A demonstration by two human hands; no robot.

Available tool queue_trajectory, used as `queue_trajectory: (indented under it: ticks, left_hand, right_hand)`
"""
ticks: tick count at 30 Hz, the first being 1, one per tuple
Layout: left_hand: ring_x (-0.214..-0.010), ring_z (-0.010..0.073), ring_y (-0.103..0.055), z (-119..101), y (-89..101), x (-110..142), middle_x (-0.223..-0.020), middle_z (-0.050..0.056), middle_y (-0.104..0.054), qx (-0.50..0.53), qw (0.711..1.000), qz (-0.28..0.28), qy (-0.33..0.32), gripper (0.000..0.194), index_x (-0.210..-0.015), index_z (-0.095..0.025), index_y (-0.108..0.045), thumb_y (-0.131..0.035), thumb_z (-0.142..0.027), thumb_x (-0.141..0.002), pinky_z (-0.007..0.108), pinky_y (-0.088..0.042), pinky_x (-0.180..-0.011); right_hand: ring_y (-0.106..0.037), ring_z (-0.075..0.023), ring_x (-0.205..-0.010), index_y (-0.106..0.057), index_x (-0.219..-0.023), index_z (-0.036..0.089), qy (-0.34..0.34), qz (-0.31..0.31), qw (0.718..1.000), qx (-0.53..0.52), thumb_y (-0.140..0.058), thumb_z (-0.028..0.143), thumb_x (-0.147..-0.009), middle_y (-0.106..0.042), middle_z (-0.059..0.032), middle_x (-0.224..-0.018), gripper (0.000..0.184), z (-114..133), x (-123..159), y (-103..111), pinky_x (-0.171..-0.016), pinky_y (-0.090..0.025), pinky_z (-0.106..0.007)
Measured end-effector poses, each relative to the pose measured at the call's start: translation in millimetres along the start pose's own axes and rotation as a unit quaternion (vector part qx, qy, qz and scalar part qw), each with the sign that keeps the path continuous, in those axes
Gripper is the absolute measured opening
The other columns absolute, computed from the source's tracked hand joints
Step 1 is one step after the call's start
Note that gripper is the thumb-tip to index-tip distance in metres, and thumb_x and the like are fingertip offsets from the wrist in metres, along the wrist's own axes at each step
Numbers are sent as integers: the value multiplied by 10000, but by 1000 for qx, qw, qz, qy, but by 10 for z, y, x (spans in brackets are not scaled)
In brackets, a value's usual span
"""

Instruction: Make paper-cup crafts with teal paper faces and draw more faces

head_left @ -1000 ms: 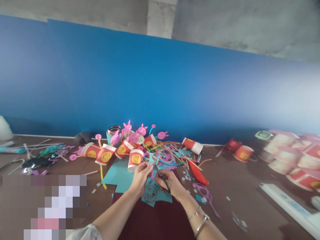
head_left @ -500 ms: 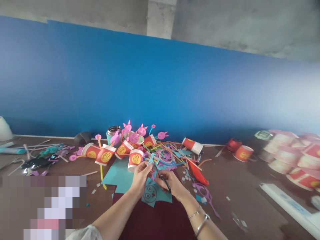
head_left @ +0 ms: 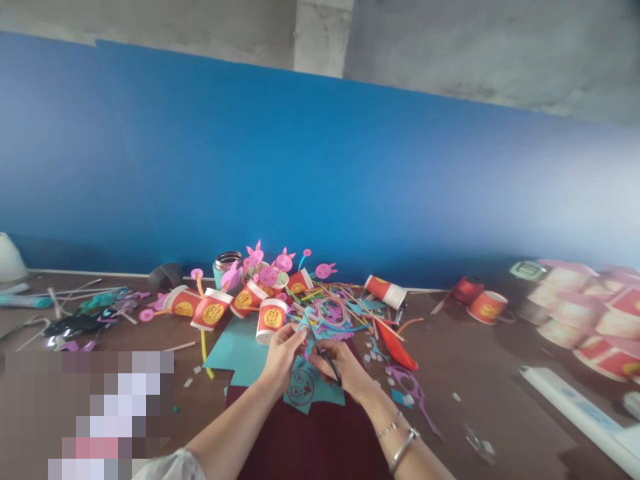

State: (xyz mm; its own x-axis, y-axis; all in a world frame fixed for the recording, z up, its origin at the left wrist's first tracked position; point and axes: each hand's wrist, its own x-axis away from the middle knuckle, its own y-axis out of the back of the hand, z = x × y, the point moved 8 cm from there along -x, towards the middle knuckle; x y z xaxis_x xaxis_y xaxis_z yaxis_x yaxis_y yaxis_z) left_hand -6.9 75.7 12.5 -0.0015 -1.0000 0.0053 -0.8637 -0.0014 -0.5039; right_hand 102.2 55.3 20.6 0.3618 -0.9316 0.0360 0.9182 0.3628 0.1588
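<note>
Short of the brown wide tabletop's (head_left: 490, 380) far edge, the left hand (head_left: 283, 345) pinches a small, flat teal paper piece (head_left: 303, 324); the right hand (head_left: 345, 368), angled inward, grasps black-handled scissors (head_left: 329, 362) just beside it.

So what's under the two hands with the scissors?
Below the left hand and right hand, blue-green paper shows, with a round face drawn on it. The hands cover part of it, so whatever is hidden there can't be seen.

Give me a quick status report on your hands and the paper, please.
Left hand pinching teal paper. Right hand gripping scissors, blades at the paper. Cups close ahead, none between the hands.
</note>
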Motion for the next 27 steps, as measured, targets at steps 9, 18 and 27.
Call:
queue_trajectory:
  ticks: [9,18,27]
  left_hand:
    - [-464,71,-476,21,-25,15,-550,-11,-597,9,1000,14,11,293,-604,-155,-562,-743,-384,-625,193,-345,-472]
    - [-428,55,-431,10,-44,19,-505,-22,-566,7,1000,17,18,294,-569,-142,-574,-766,-364,-594,190,-312,-444]
    - [-428,52,-433,26,-29,10,-496,-25,-564,14,1000,15,15,284,-555,-145,-571,-767,-345,-598,183,-312,-442]
  right_hand:
    - [-350,-54,-347,-514,-642,171,-4,4,1000,10,-709,446,-676,-399,87,-411,338,28,14,2,-356,-269,-181]
    - [-404,-68,-380,-536,-661,164,-2,2,1000,2,-687,441,-692,-460,71,-429,317,11,11,3,-394,-323,-186]
    - [-355,-60,-351,-513,-637,169,-2,6,1000,5,-702,440,-683,-418,79,-404,334,46,19,-3,-370,-264,-188]
